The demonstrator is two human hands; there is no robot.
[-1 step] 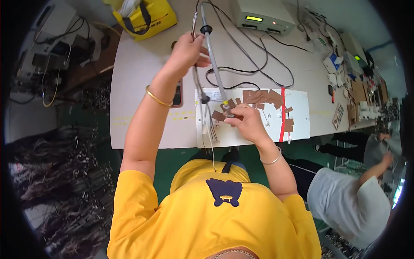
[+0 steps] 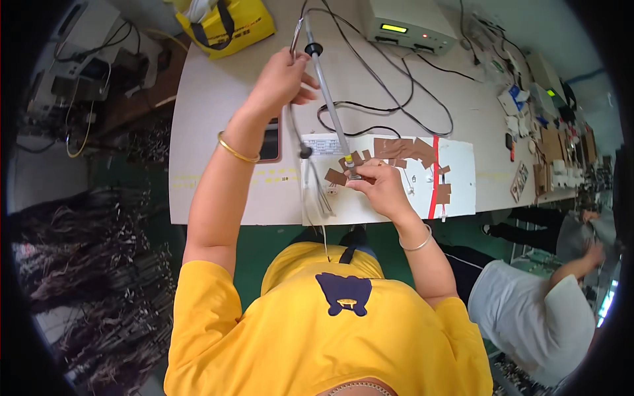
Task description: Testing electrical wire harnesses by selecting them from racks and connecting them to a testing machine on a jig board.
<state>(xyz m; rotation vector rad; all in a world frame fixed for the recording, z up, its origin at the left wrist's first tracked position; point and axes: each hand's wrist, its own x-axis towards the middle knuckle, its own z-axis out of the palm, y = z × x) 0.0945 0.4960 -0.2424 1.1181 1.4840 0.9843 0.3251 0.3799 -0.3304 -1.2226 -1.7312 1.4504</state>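
Observation:
My left hand (image 2: 285,78) is raised over the far part of the table, closed round a wire harness (image 2: 298,135). The harness hangs below it past a blurred dark piece, and its thin loose wires trail over the board's near edge. My right hand (image 2: 378,187) pinches a small connector (image 2: 352,173) at the near end of a grey sleeved cable (image 2: 332,109). A yellow band rings that end, and a black grommet (image 2: 314,49) sits farther up the cable. Beneath my right hand lies a white board (image 2: 457,181) with brown patches and a red stripe.
At the back stands a white tester box (image 2: 408,30) with a lit display; black cables (image 2: 389,105) loop before it. A phone (image 2: 271,142) lies beneath my left forearm. A yellow bag (image 2: 231,30) sits far left. Another person (image 2: 528,310) is at the right.
My left hand has shifted slightly left and nearer, and the hanging harness has swung left with it. My right hand keeps its pinch on the connector.

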